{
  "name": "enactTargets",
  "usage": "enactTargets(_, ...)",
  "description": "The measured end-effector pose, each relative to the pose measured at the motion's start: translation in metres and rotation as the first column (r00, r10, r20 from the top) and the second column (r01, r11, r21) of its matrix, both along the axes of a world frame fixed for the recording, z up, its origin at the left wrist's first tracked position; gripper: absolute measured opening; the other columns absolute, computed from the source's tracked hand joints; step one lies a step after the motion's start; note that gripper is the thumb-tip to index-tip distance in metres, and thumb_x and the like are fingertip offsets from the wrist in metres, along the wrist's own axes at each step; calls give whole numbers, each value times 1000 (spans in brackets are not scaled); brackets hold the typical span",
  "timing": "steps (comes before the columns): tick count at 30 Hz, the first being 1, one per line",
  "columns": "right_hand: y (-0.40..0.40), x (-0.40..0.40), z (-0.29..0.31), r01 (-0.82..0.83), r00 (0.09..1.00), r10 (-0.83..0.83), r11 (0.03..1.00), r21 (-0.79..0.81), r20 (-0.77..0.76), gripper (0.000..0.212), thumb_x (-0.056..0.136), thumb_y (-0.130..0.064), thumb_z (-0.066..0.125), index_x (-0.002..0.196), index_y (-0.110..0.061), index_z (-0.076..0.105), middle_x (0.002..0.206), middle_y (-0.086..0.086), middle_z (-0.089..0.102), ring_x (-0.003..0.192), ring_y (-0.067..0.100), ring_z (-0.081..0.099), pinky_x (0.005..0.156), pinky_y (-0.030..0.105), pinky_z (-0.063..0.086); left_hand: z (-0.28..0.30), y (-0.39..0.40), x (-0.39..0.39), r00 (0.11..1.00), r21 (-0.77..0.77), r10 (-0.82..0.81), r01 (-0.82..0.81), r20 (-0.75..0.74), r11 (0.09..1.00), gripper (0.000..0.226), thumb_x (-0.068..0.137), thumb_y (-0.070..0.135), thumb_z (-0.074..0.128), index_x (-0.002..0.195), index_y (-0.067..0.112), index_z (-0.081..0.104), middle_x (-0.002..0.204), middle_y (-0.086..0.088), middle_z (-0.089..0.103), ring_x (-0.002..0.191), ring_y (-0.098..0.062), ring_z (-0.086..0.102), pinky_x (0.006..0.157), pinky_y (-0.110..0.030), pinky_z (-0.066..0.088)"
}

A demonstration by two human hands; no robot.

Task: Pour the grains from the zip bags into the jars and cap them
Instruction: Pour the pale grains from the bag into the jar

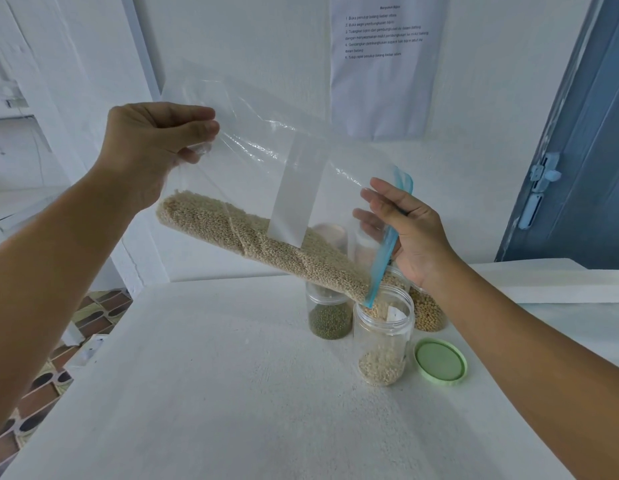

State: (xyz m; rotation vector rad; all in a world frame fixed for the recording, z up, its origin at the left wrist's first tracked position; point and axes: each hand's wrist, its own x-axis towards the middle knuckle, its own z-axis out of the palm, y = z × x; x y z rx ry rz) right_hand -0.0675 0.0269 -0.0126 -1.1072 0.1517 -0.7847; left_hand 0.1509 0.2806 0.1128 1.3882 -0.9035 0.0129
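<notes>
A white, slightly rough flat surface (232,393) fills the lower part of the view. Toward its far right side stands an open, clear plastic jar (382,344), upright, with a shallow layer of pale beige grains at its bottom. Just to the right of it lies a round pale green lid (440,362), flat on the surface. Behind stand two more clear jars: one holding dark green beans (329,317), the other holding tan beans (428,315).

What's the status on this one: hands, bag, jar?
Left hand pinches clear zip bag high; right hand holds its blue zip mouth. Pale grains falling into open clear jar. Green lid lies alongside, clear.
</notes>
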Motion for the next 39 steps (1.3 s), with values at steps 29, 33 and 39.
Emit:
enactTargets(29,-5,-4,-3,22,1000,-22,1000,9,-2,29,96,0,65,120,-15,75,117,6,77,100,29,76,88,34,62,-1,-10,1,1000,-13,-23,23,9,1000,16,75,14,91,90,18,85,80,-4,78,73,-23,68,70,-25,55)
enactTargets(33,-5,-4,-2,27,1000,-27,1000,4,-7,30,96,0,65,120,-16,74,117,5,77,100,28,76,90,34,62,-1,-11,0,1000,-12,-22,22,11,1000,14,76,14,90,88,19,85,79,-3,78,72,-23,67,71,-26,55)
enactTargets(39,-4,-5,-3,24,1000,-24,1000,3,-7,30,96,0,65,120,-16,74,118,6,77,101,29,76,89,34,62,1,-12,0,1000,-4,-20,20,19,1000,15,76,15,91,89,19,85,80,-2,79,73,-22,68,72,-26,56)
